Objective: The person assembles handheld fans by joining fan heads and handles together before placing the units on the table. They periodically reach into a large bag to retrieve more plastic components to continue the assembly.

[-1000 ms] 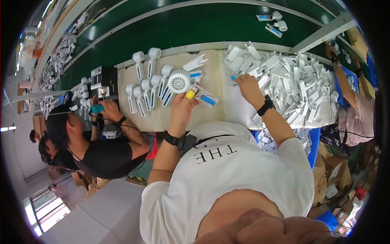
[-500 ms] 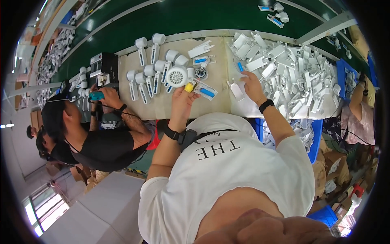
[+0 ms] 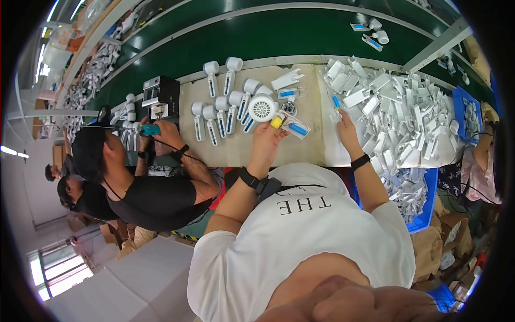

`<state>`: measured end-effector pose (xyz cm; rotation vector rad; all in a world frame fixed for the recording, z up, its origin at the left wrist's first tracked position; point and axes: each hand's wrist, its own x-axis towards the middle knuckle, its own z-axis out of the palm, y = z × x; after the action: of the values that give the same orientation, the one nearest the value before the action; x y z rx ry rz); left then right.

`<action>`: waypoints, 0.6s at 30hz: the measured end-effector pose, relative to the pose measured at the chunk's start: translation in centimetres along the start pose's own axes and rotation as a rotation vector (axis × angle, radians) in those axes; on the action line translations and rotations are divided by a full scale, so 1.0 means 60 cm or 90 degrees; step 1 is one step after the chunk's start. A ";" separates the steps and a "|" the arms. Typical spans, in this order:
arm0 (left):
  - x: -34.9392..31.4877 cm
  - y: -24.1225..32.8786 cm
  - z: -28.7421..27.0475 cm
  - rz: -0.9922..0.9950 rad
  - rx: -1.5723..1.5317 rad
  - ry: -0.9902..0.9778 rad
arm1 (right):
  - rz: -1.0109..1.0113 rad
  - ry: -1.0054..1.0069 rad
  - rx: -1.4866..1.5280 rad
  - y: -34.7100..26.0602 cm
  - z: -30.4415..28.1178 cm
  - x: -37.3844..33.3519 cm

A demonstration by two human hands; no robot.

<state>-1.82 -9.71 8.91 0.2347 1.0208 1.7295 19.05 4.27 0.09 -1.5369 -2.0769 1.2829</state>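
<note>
My left hand is closed at the lower edge of a white handheld fan, whose round grille faces up. A small yellow piece sits at its fingertips. Beside these fingers lies an open fan handle with a blue battery cell and thin wires. My right hand is at the left edge of the heap of white plastic shells, its fingers drawn together at a slim blue piece; what else they may hold is hidden.
Several white fans lie in rows left of my left hand. Beyond them stand a black machine and a co-worker with a teal power tool. A blue crate of parts is below the table's right side. A green conveyor runs along the back.
The whole view has shifted. My right hand has drawn a little left, its fingers closer together. The white shell beside it no longer shows on the table. My left hand stays at the fan.
</note>
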 end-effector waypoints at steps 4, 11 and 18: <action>0.006 -0.013 -0.008 0.005 0.002 -0.002 | -0.255 0.058 0.111 -0.101 0.008 -0.043; 0.006 -0.015 0.008 0.061 -0.020 0.003 | -0.480 0.024 -0.032 -0.248 -0.023 -0.108; -0.012 -0.009 0.038 0.119 -0.064 -0.030 | -0.518 0.044 -0.118 -0.262 -0.022 -0.104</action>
<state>0.22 -9.12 10.15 0.3138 0.8979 1.9289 12.36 -1.35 14.64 -0.6116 -2.4189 0.7290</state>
